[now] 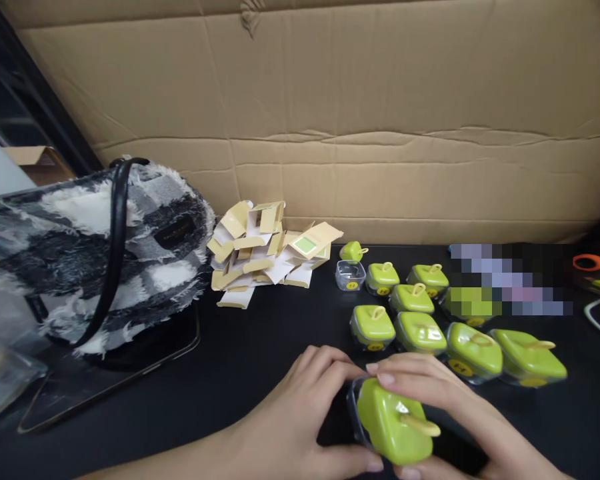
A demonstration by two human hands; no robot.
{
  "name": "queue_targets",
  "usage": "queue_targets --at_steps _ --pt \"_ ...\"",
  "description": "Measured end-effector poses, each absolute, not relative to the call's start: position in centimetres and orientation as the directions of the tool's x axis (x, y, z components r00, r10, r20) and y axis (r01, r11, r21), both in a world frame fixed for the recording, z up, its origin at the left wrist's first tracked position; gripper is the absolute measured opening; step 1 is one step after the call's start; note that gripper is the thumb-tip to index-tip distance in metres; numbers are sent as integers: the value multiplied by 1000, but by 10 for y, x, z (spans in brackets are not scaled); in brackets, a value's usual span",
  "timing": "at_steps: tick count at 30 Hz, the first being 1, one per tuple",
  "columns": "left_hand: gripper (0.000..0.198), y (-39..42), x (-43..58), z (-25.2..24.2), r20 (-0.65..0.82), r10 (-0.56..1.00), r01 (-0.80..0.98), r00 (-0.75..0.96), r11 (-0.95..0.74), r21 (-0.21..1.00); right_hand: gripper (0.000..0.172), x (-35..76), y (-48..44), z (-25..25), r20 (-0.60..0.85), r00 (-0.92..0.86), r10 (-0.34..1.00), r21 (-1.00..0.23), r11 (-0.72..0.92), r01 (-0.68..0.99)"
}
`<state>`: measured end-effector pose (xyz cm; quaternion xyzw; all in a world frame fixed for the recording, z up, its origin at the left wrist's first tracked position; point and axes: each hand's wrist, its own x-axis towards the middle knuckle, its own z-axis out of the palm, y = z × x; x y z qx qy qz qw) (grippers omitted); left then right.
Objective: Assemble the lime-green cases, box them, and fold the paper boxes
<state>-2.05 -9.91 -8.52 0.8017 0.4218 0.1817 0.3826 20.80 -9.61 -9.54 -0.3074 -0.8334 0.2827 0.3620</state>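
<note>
Close in front of me, my left hand (325,407) curls round a small clear plastic box (357,413), thumb at the near side. My right hand (443,393) grips the green lid (393,423), fingers over its far edge and thumb below. The lid has a pale yellow loop handle and sits tilted against the box; whether it is fully seated I cannot tell. Beyond my hands stand several like boxes with green lids (373,323) and yellow stickers. One open clear box (350,275) has a loose green lid (351,251) behind it.
A pile of flattened small cartons (265,250) lies at the back middle. On the left, a fuzzy black-and-white bag (130,247) stands by a dark tray (110,380). A cardboard wall (305,120) closes off the back. Orange-handled scissors (587,262) lie far right.
</note>
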Motion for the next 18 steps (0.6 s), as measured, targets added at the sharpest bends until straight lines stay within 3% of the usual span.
queue_targets --at_steps 18 --pt "53 -99 -18 -83 -4 825 515 565 -349 783 55 203 -94 -91 496 -600 627 -588 751 300"
